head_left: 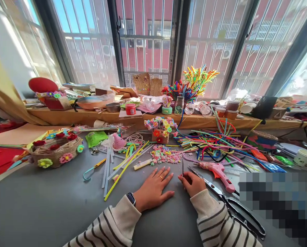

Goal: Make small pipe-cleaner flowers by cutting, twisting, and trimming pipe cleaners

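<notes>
Right hand (193, 184) has fingers clamped on a slim dark rod (182, 166), well short of the tabletop (52, 202)'s far edge; left hand (153, 188) lies flat, fingers spread; careless rightward sweep could catch those scissors (213, 186); forward push might scatter pastel bits (166, 155)!

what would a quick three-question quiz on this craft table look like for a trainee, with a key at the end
1. Multiple choice: what does the right hand hold? a) the green packet b) a thin dark object c) the paper cup
2. True or false: the pink glue gun is in the left hand.
3. Fill the blank: the watch is worn on the ____ wrist.

Key:
1. b
2. False; the pink glue gun lies to the right of the right hand, and the left hand rests palm down on the grey tabletop.
3. left
</notes>
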Available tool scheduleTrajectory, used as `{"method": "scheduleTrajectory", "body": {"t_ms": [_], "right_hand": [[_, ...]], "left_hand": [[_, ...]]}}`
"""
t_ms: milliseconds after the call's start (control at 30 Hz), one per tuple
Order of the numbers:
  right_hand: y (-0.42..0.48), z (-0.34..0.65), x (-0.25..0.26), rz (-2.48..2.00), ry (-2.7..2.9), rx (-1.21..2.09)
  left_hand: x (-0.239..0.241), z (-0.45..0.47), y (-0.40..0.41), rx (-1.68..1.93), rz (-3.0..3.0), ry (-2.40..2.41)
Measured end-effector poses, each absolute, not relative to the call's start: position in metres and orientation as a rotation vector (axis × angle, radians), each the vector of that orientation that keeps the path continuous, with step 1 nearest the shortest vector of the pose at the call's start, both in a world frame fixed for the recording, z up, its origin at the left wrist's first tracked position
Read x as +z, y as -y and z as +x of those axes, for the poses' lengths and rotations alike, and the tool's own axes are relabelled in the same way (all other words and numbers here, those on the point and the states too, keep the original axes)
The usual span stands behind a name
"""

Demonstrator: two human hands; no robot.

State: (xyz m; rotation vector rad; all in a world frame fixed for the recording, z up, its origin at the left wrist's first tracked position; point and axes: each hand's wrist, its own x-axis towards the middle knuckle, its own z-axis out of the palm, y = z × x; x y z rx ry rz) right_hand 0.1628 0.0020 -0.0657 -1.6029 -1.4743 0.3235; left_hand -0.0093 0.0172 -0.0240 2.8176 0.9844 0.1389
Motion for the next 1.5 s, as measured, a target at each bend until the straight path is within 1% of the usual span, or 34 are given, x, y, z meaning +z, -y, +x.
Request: {"method": "scheduleTrajectory", "body": {"t_ms": [167, 400, 600, 733, 833, 967, 1133, 1367, 1500], "right_hand": [[-0.001, 0.164, -0.069, -1.611, 1.423, 0.403], [-0.001, 0.167, -0.07, -1.673, 1.488, 0.294], [0.0, 0.167, -0.07, -1.607, 1.549, 0.346], [0.002, 0.165, -0.068, -1.512, 1.764, 0.333], [0.002, 0.165, -0.067, -1.478, 1.818, 0.269], [0.003, 0.165, -0.067, -1.499, 1.712, 0.177], [0.001, 0.167, -0.062, -1.589, 1.651, 0.164], [-0.008, 0.183, -0.039, -1.636, 1.591, 0.226], [-0.018, 0.204, -0.031, -1.705, 1.659, 0.266]], "left_hand": [[-0.024, -0.012, -0.014, 0.138, 2.816, -0.983], [-0.025, -0.021, -0.008, 0.22, 2.917, -0.962], [-0.022, -0.019, -0.002, 0.486, 2.994, -1.048], [-0.019, -0.013, -0.001, 0.587, 3.038, -0.927], [-0.018, -0.004, 0.0, 0.519, 3.054, -0.824], [-0.023, 0.006, -0.002, 0.354, 3.001, -0.786], [-0.028, 0.008, -0.004, 0.205, 2.878, -0.784], [-0.023, 0.006, -0.002, 0.181, 2.821, -0.779], [-0.022, 0.006, -0.002, 0.184, 2.823, -0.771]]}}
